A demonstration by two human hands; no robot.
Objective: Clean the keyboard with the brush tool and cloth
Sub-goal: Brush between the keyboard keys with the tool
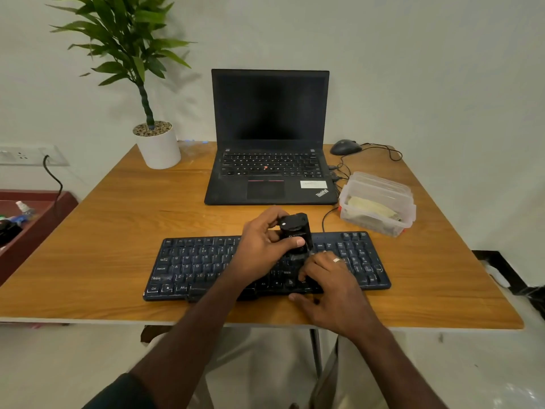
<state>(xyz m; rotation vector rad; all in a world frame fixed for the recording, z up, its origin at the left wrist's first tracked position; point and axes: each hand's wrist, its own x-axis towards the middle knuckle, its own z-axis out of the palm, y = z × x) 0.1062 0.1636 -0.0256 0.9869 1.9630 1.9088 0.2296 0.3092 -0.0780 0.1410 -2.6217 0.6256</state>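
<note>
Soft, even indoor light; faint plant (124,48) shadow on the wall at 11 o'clock; wide-angle bending at edges.

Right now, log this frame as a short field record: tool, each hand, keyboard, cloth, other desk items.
tool: black brush tool, upright over the keyboard's right-centre keys
left hand: left hand grips the brush tool
right hand: right hand rests on the keyboard by the tool's lower end; finger pose unclear
keyboard: black keyboard flat near the table front edge
cloth: seemingly inside the clear plastic container, untouched
other: open laptop, mouse, potted plant
</note>
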